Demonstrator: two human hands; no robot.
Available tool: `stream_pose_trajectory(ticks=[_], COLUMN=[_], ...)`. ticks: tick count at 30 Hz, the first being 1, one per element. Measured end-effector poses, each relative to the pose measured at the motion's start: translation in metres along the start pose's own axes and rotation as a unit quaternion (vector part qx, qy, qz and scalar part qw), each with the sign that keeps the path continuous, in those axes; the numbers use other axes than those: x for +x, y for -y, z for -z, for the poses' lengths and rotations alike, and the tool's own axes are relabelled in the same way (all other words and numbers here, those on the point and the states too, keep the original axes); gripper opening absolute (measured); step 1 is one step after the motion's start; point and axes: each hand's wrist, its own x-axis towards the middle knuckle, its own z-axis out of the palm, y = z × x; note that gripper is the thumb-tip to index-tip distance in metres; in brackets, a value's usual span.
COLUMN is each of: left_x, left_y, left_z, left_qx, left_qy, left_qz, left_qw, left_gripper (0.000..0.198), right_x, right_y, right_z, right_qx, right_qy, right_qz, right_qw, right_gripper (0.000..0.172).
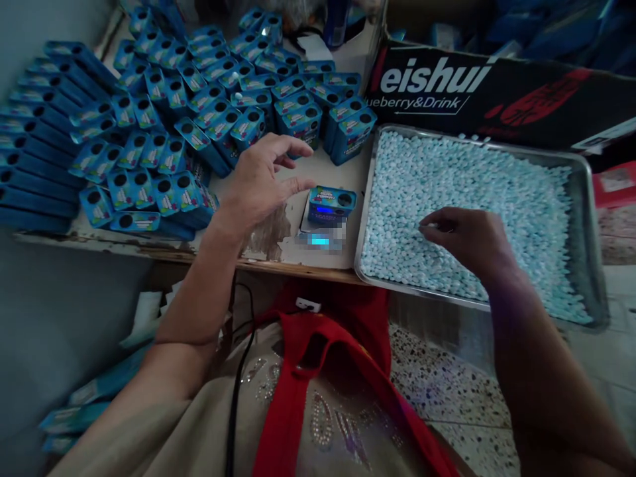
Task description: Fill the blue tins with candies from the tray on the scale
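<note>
My left hand (265, 175) is raised over the table with thumb and fingers apart, holding nothing. Just right of its fingertips, a small blue box (332, 199) with a dark round opening in its top stands on a small digital scale (303, 228) with a lit display. My right hand (464, 238) hovers over a metal tray (365, 262) filled with small pale-blue candies (437, 172). Its thumb and fingertips are pinched together; whatever lies between them is too small to make out.
Rows of similar blue boxes (159, 149) crowd the table's left and back. Behind the tray stands a black printed carton (497, 93) with blue packs inside. A red object (616, 185) sits beyond the tray's right side. A black cable (238, 371) hangs over my front.
</note>
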Motion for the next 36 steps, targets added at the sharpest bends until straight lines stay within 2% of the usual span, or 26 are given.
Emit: stream_pose_trajectory(ticks=[3, 6, 10, 13, 16, 19, 23, 27, 30, 32, 34, 36], left_x=[0.003, 0.005, 0.003, -0.001, -0.005, -0.009, -0.012, -0.013, -0.015, -0.016, -0.017, -0.018], left_y=[-0.007, -0.012, -0.004, 0.005, 0.013, 0.021, 0.031, 0.037, 0.039, 0.04, 0.043, 0.045], left_z=[0.0, -0.001, -0.002, 0.0, 0.004, 0.01, 0.017, 0.02, 0.022, 0.023, 0.026, 0.028], left_qx=[0.015, 0.029, 0.022, 0.022, 0.014, -0.006, -0.014, -0.02, -0.026, -0.025, -0.021, -0.019], left_qy=[0.015, 0.029, 0.033, 0.038, 0.042, 0.045, 0.032, 0.027, 0.029, 0.03, 0.026, 0.02], left_qz=[0.007, 0.018, 0.017, 0.015, 0.019, 0.02, 0.015, 0.012, 0.011, 0.009, 0.008, 0.011], left_qw=[1.0, 0.999, 0.999, 0.999, 0.999, 0.999, 0.999, 0.999, 0.999, 0.999, 0.999, 1.0], left_gripper=[0.045, 0.039, 0.042, 0.047, 0.043, 0.044, 0.045, 0.044, 0.045, 0.045, 0.046, 0.045], right_x=[0.003, 0.008, 0.015, 0.023, 0.032, 0.042, 0.05, 0.048, 0.044, 0.041, 0.037, 0.03], right_y=[0.002, 0.017, 0.049, 0.077, 0.102, 0.123, 0.14, 0.152, 0.155, 0.146, 0.125, 0.096], right_z=[-0.002, -0.001, 0.004, 0.003, -0.002, -0.005, -0.006, -0.008, -0.006, -0.003, -0.001, -0.005], right_qx=[0.022, 0.021, 0.044, 0.096, 0.116, 0.07, -0.043, -0.07, -0.066, -0.074, -0.115, -0.182], right_qy=[0.015, 0.011, -0.007, 0.024, 0.061, 0.088, 0.106, 0.116, 0.098, 0.057, 0.01, 0.011], right_qz=[0.011, 0.004, 0.026, 0.075, 0.133, 0.189, 0.258, 0.276, 0.269, 0.246, 0.19, 0.11], right_qw=[1.0, 1.0, 0.999, 0.992, 0.982, 0.976, 0.959, 0.952, 0.956, 0.965, 0.975, 0.977], right_gripper=[0.008, 0.008, 0.011, 0.016, 0.016, 0.013, 0.025, 0.031, 0.028, 0.026, 0.022, 0.019])
